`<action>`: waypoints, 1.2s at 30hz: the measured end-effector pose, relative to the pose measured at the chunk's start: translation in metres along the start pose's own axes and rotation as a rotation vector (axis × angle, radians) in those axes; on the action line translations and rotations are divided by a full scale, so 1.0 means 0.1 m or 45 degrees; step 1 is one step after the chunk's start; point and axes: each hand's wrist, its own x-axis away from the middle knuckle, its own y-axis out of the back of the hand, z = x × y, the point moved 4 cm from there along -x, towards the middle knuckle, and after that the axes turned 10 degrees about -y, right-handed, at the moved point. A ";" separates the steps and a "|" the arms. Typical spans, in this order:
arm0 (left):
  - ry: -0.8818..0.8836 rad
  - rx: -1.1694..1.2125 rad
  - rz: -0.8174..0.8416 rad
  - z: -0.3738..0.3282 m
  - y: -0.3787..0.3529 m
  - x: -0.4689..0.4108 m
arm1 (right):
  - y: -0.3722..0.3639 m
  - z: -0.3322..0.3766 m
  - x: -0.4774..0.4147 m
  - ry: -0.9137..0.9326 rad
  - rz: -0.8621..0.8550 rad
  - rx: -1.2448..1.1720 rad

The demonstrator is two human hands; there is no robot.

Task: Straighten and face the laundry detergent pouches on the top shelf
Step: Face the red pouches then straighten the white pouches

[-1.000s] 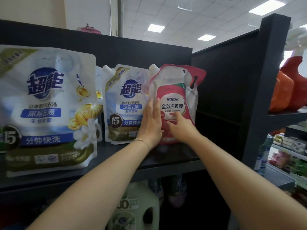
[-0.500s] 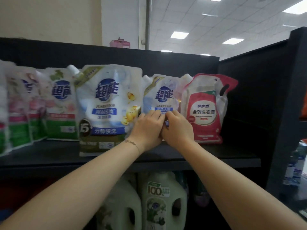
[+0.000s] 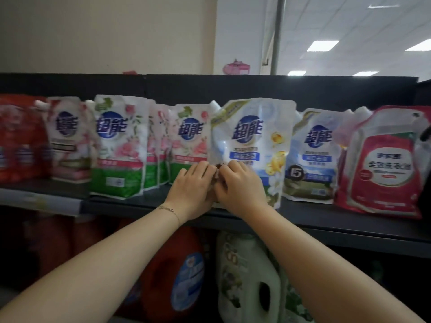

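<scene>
**Glossy film pouches on a matt dark shelf**

The large blue-and-white pouch (image 3: pixel 251 145) is soft plastic film, glossy, its front crinkled and catching pale highlights. The red pouch (image 3: pixel 384 169) at the right has the same shiny, creased film. The top shelf (image 3: pixel 307 215) and its back panel (image 3: pixel 326 92) are dark, matt and smooth, metal by the look. Below, the red jug (image 3: pixel 163 259) and the white jug (image 3: pixel 245 276) are smooth moulded plastic with a dull sheen. A thin, metal-looking chain bracelet (image 3: pixel 169 209) lies on the left wrist. The wall (image 3: pixel 105 33) behind is matt cream paint.
</scene>
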 end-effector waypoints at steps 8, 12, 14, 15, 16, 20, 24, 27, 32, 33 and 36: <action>0.113 -0.102 0.135 0.74 0.07 0.71 | -0.50 0.74 0.00 -0.005 0.234 -0.114; 0.306 -0.052 0.097 1.14 0.13 1.01 | -0.76 1.05 -0.05 -0.111 0.400 -0.173; 0.396 -0.042 0.057 1.33 0.18 1.13 | -0.90 1.21 -0.08 -0.228 0.531 -0.209; 0.446 -0.028 0.037 1.44 0.19 1.17 | -0.98 1.28 -0.11 -0.314 0.605 -0.245; 0.505 -0.007 0.017 1.55 0.22 1.20 | -1.06 1.34 -0.14 -0.407 0.669 -0.293; 0.832 0.192 0.003 2.05 0.23 1.26 | -1.35 1.51 -0.29 -0.714 0.798 -0.566; 1.136 0.842 -0.117 2.48 0.11 1.24 | -1.57 1.60 -0.43 -0.956 0.759 -0.881; 1.232 1.245 -0.244 2.66 0.01 1.25 | -1.71 1.65 -0.48 -1.086 0.666 -1.072; 1.146 1.472 -0.129 2.70 -0.08 1.25 | -1.68 1.57 -0.47 -1.136 0.461 -1.111; 1.126 1.555 -0.093 2.68 -0.09 1.24 | -1.64 1.52 -0.44 -1.166 0.412 -1.117; 1.032 1.545 0.043 2.56 -0.14 1.13 | -1.50 1.33 -0.35 -1.223 0.272 -1.074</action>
